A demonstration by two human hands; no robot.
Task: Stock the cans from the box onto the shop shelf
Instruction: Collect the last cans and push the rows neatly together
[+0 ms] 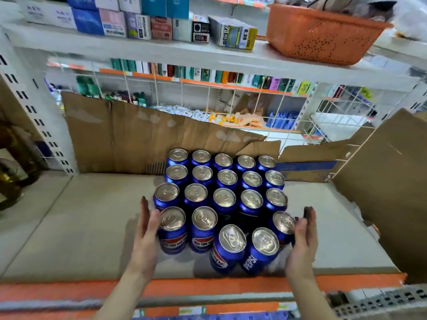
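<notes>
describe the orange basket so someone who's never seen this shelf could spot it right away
Start from the block of blue cans on the lower shelf, then look up and right to the white shelf above. At its right end sits the orange basket, perforated plastic with tiny holes. Everything else on that shelf is small printed cartons; it is the only open orange container.

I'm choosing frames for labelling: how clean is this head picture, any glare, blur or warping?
Head view: wide-angle bending curves the upper shelf; glare on the can tops; edges smeared, worst near the orange basket and price rail; the cans' centre is sharp, both hands slightly soft.
</notes>
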